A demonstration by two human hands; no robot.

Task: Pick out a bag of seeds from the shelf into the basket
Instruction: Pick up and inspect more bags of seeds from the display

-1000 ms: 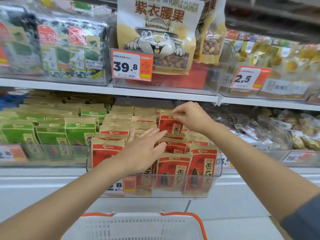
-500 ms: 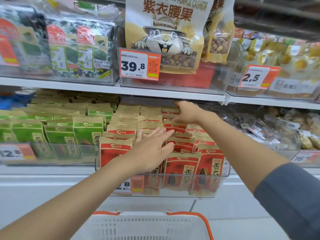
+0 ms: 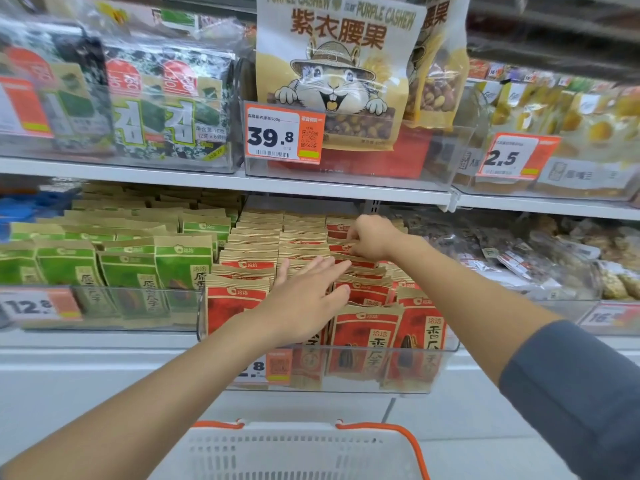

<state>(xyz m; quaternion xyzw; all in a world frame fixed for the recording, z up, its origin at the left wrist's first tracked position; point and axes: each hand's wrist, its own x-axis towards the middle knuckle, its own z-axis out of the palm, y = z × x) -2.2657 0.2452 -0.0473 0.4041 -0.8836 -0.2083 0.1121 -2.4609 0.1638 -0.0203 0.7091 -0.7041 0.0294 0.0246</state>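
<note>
Red-and-kraft bags of sunflower seeds [image 3: 367,337] stand in rows inside a clear plastic bin [image 3: 446,344] on the lower shelf. My left hand [image 3: 308,299] lies flat with fingers spread on the front rows of red bags, holding none of them. My right hand [image 3: 372,237] reaches to the back rows, its fingers pinched on the top edge of a red bag there. The white basket [image 3: 298,452] with orange handles sits below the shelf at the bottom of the view, and what shows of it holds nothing.
Green seed bags [image 3: 180,261] fill the bin to the left. Clear-wrapped snacks [image 3: 519,265] lie to the right. On the upper shelf stand seaweed packs [image 3: 166,102], a purple cashew bag [image 3: 332,71] and orange price tags [image 3: 284,135].
My right hand moved from a middle-row bag back toward the rear rows and now pinches a bag there. My left hand stayed pressed on the front bags.
</note>
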